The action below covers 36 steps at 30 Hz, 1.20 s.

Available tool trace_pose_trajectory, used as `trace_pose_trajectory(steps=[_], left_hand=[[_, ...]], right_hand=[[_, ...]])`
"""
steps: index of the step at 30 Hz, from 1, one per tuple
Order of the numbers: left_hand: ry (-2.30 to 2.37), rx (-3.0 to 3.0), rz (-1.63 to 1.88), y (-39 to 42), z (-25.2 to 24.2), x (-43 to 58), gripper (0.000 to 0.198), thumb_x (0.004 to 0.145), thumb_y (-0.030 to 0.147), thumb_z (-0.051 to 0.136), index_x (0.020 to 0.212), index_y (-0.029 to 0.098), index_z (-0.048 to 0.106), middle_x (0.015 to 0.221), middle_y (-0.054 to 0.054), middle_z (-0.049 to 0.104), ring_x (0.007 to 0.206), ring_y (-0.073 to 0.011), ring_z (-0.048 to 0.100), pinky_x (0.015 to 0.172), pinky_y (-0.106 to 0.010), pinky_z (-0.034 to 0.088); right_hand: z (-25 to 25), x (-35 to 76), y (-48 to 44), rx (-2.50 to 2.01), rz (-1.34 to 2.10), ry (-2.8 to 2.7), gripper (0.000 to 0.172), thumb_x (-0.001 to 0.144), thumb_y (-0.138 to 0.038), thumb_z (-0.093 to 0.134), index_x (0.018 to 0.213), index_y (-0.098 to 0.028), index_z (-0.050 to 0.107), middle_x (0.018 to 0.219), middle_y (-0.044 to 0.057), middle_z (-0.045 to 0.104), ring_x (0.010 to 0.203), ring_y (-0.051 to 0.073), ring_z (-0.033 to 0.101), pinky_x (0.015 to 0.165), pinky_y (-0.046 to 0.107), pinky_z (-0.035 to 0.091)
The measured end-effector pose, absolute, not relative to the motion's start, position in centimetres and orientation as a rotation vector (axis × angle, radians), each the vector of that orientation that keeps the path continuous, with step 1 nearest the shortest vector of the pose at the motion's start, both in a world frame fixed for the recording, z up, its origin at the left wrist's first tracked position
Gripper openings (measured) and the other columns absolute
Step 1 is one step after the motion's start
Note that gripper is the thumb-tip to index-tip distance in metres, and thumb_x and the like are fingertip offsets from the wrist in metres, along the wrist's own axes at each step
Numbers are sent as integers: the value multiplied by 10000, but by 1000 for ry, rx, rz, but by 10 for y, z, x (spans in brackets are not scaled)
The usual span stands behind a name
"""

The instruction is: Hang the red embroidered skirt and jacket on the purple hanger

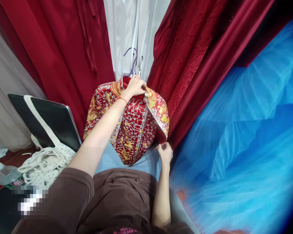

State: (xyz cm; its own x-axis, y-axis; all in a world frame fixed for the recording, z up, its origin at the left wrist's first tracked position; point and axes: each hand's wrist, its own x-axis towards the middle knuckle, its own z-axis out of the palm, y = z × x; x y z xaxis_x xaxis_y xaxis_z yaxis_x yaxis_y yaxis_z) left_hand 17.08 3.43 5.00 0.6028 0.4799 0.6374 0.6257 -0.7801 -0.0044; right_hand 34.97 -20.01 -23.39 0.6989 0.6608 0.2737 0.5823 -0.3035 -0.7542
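Note:
A red embroidered jacket (129,130) with gold and silver patterns hangs upright in front of my lap. Its collar sits on a purple hanger (136,58). My left hand (134,87) is closed on the jacket at the neck, near the hanger's base; some of its fingertips are hidden behind the fabric. Lower on the right, my right hand (166,152) pinches the bottom edge of the jacket's sleeve (161,113), whose plain red lining shows. Whether a small item is also between those fingers, I cannot make out.
Dark red curtains (56,42) hang on both sides of white drapes (120,32). Blue tulle (246,146) fills the right side. At left stand a black panel (46,113), a dotted white cloth bag (48,162) and a clear plastic bottle (6,175).

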Motion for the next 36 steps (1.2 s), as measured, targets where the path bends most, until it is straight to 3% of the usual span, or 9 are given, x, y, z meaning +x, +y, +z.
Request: trace_pose_trajectory(steps=[5,8,11,16,19,21,25,30,36], left_hand=[[-949,-2595,-902,33,50,171,189,784,246,660,925,141,729,1136,-146,694,1237,-402,499,1092,-568,320],[-957,-2554,-924,31,50,174,172,786,235,641,907,147,726,1086,-144,708,1217,-399,510,1076,-573,331],[-966,-2505,-945,32,49,179,146,776,213,624,871,158,720,1041,-149,721,1189,-399,522,1051,-585,346],[-1018,-2506,-921,33,49,179,137,760,169,604,840,148,713,997,-170,718,1171,-401,527,1031,-584,351],[-987,-2540,-925,33,49,174,163,770,166,587,867,156,717,1007,-158,712,1192,-397,512,1050,-574,335],[-948,-2541,-925,32,49,172,187,776,166,582,901,165,721,1012,-145,710,1200,-391,508,1057,-569,331],[-913,-2473,-832,29,48,172,245,783,157,581,987,146,717,1044,-161,705,1196,-388,518,1040,-558,359],[-810,-2449,-709,26,54,164,316,817,185,569,1103,111,680,1195,-206,662,1242,-384,510,1059,-536,366],[-893,-2332,-1020,6,56,116,376,907,306,506,1252,183,593,1434,-173,531,1402,-335,399,1169,-512,258]], right_hand=[[-207,341,-188,-1896,-230,-914,465,842,-575,556,1060,-164,573,1042,124,637,842,247,613,806,366,440],[-177,342,-180,-1894,-241,-936,322,933,-421,409,962,-162,599,973,126,626,815,243,592,754,350,424],[-142,335,-190,-1794,-276,-1006,277,928,-265,334,867,-181,591,885,100,621,771,219,563,727,326,410],[-138,267,-216,-1672,-337,-1295,281,941,-211,329,798,-206,571,814,86,607,781,212,557,755,312,425],[-172,220,-200,-1804,-160,-1615,226,923,-177,406,910,-183,631,907,105,667,852,221,615,795,312,449],[-192,204,-179,-1948,-28,-1653,282,936,-144,407,1105,-153,633,1035,124,694,896,214,651,795,301,460],[-191,210,-146,-2082,71,-1624,298,981,-218,416,1202,-157,608,1102,121,698,892,207,694,746,285,472],[-138,242,-141,-2013,-199,-1455,356,970,-305,461,1254,-105,542,1164,158,663,931,238,688,749,306,484],[-81,258,-131,-1864,-410,-1446,347,974,-343,451,1232,-123,525,1146,145,637,866,229,664,664,297,456]])
